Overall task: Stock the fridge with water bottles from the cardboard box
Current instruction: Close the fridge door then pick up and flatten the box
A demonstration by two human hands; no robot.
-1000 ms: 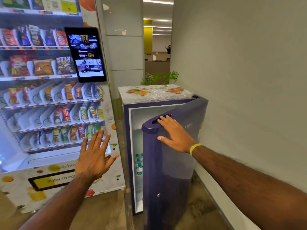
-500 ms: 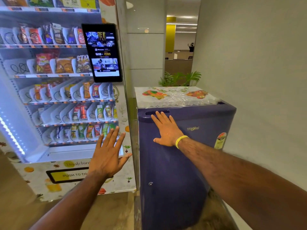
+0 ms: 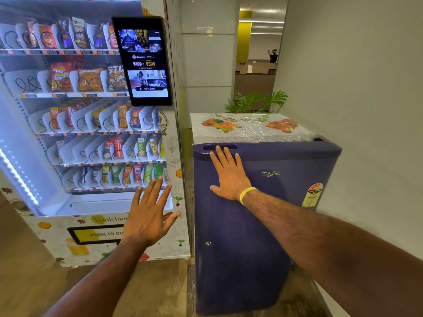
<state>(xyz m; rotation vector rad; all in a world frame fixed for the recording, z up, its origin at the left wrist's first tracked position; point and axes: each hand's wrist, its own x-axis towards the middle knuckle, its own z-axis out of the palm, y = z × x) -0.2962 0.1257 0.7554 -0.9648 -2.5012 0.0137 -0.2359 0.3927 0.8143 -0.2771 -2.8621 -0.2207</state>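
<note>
A small dark blue fridge stands against the right wall with its door closed. My right hand lies flat on the upper left of the door, fingers straight, just below the recessed handle slot. A yellow band circles that wrist. My left hand hovers in the air with fingers spread, in front of the vending machine and left of the fridge. It holds nothing. The fridge's inside is hidden, and no water bottles or cardboard box are in view.
A lit snack vending machine with a black touchscreen fills the left. The fridge top has a plastic-covered patterned sheet. Green plants stand behind it, a grey wall on the right. A person stands far down the corridor.
The fridge door has swung from half open to fully closed under my right hand. My left hand has stayed raised and spread.
</note>
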